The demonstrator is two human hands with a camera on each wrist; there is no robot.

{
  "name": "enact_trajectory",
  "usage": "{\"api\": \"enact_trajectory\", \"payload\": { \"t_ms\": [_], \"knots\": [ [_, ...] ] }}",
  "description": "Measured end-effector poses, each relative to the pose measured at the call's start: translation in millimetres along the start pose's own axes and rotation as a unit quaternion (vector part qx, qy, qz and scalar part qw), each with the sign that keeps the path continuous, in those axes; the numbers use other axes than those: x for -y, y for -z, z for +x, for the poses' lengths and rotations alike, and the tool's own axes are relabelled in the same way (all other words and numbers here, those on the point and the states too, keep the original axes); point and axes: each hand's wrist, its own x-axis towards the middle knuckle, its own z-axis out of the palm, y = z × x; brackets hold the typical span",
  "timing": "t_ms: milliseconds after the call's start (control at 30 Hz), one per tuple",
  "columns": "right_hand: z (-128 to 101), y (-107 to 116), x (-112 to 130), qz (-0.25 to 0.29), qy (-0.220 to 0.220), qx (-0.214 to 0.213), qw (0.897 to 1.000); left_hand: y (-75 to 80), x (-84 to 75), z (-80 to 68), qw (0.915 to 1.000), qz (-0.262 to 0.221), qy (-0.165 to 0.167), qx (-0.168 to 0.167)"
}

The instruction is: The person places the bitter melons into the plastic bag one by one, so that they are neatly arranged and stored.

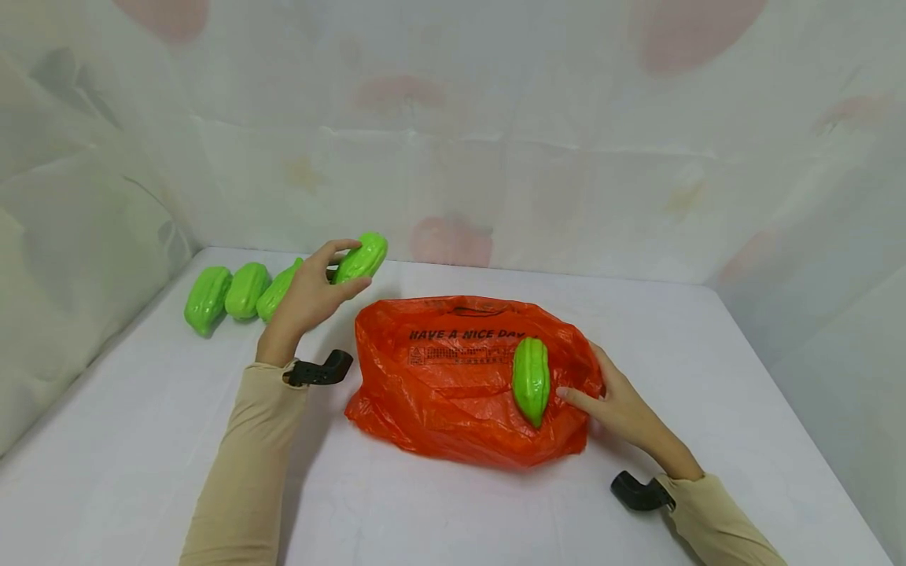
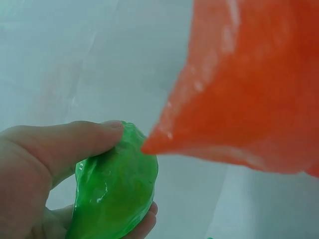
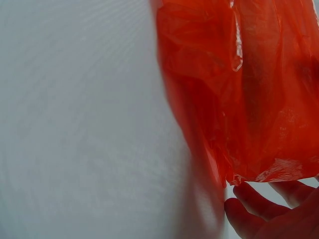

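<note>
Your left hand grips a green gourd between thumb and fingers, lifted above the counter just left of the orange bag. It looks glossy, hard and light, maybe slippery, so hold it around the middle. Your right hand rests with straight fingers against the bag, beside another gourd lying on it. The bag is thin and soft. Three more gourds lie at the far left, near the draped white walls.

Your left hand grips a glossy green gourd, thumb across its top. A blurred orange plastic bag fills the upper right, over the white table.
</note>
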Motion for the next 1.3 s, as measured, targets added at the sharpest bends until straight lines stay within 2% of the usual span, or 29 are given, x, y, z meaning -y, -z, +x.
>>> {"api": "enact_trajectory", "payload": {
  "t_ms": [500, 833, 1300],
  "knots": [
    [0.1, -0.2, 0.3, 0.000, -0.002, 0.001, 1.000, -7.6, -20.5, -2.0, 0.9994, 0.008, -0.031, 0.017],
    [-0.9, -0.2, -0.5, -0.005, 0.004, 0.002, 1.000, -15.0, -30.1, -3.6, 0.9980, -0.018, -0.043, 0.043],
    [0.0, -0.2, -1.9, -0.003, 0.006, -0.001, 1.000, -29.1, -47.7, -8.8, 0.9930, -0.015, -0.075, 0.090]
  ]
}}
